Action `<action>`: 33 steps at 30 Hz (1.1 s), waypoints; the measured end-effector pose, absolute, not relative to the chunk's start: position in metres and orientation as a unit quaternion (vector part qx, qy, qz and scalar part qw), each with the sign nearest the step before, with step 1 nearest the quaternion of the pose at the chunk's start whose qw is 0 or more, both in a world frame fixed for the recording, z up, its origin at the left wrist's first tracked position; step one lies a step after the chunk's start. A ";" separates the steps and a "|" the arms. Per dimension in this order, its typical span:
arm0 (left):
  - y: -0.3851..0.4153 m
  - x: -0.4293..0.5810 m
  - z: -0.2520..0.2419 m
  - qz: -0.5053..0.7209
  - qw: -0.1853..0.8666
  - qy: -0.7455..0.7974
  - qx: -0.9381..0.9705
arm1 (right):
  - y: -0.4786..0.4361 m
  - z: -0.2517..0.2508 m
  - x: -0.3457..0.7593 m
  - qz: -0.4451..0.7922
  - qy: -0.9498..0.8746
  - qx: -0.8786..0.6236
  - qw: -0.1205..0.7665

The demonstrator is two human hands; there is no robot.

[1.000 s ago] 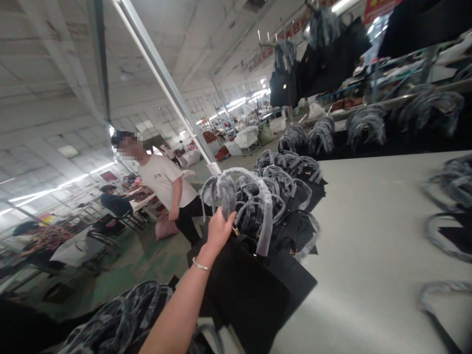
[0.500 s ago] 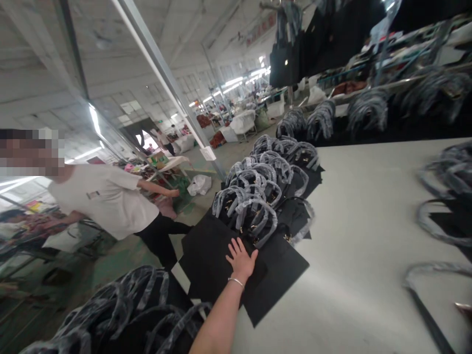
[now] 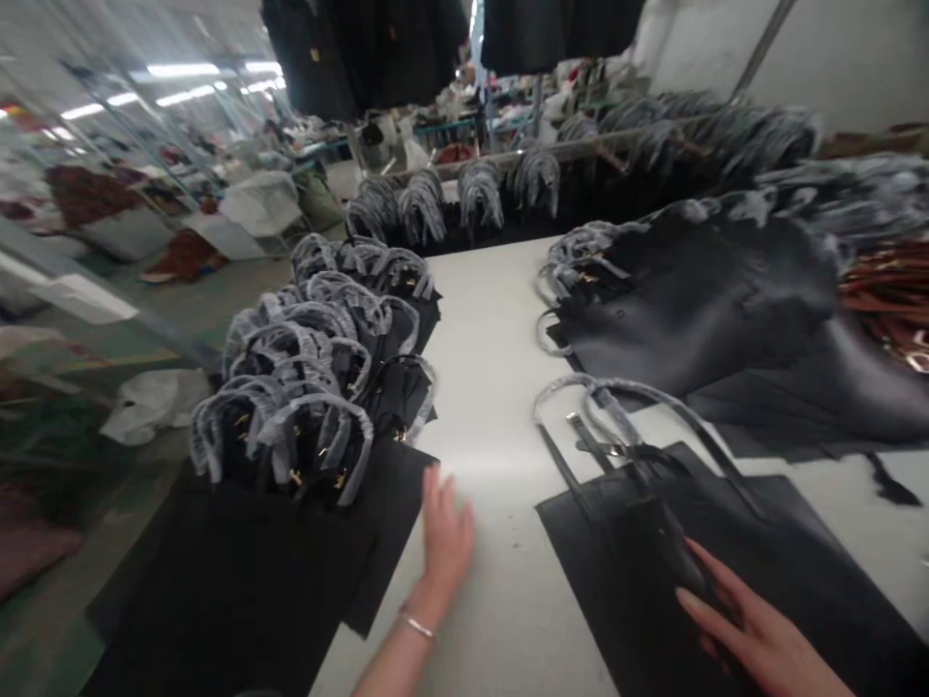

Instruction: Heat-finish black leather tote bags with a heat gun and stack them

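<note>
L hand point(image 3: 445, 537) motion-blurred, blk item point(image 3: 680, 552) partly hidden by R hand point(image 3: 759, 629), can't ID.

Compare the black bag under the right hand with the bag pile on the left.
The black bag lies by itself, while the bag pile has many bags overlapping. The black bag is on the table's right side; the bag pile runs along its left. The black bag's wrapped handles spread apart, whereas the bag pile's crowd together. Both show black panels and looped handles in pale wrapping.

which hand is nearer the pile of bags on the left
Left: the left hand is beside the pile of bags; the right hand is farther off, at a separate black bag.
</note>
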State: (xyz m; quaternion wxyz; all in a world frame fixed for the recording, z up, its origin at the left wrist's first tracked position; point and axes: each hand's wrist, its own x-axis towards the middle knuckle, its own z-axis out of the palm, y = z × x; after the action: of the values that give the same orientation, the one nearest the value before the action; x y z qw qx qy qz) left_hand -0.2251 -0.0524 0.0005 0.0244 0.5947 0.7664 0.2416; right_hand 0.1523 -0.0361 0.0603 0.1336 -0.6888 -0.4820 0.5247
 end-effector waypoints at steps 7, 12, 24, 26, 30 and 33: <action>-0.053 -0.033 -0.008 0.190 0.242 0.405 0.861 | -0.025 0.065 0.164 0.592 -0.400 -0.685 0.140; -0.052 -0.021 -0.005 0.142 0.202 0.379 0.892 | -0.009 0.063 0.173 0.644 -0.343 -0.660 0.175; -0.057 -0.009 -0.015 0.139 0.179 0.389 0.893 | 0.011 0.072 0.150 0.676 -0.417 -0.597 0.117; -0.059 -0.002 -0.019 0.141 0.185 0.388 0.892 | 0.008 0.071 0.144 0.686 -0.413 -0.592 0.092; -0.060 0.006 -0.021 0.141 0.185 0.380 0.895 | 0.023 0.068 0.129 0.651 -0.440 -0.610 0.105; -0.058 0.005 -0.019 0.139 0.186 0.376 0.897 | 0.029 0.069 0.128 0.613 -0.481 -0.617 0.109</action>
State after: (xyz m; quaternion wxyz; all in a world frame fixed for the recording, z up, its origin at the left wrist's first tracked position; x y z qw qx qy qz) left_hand 0.0048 -0.0584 -0.0185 0.1860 0.8970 0.3762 0.1387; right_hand 0.1283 0.0290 0.0687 0.1089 -0.6173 -0.4815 0.6126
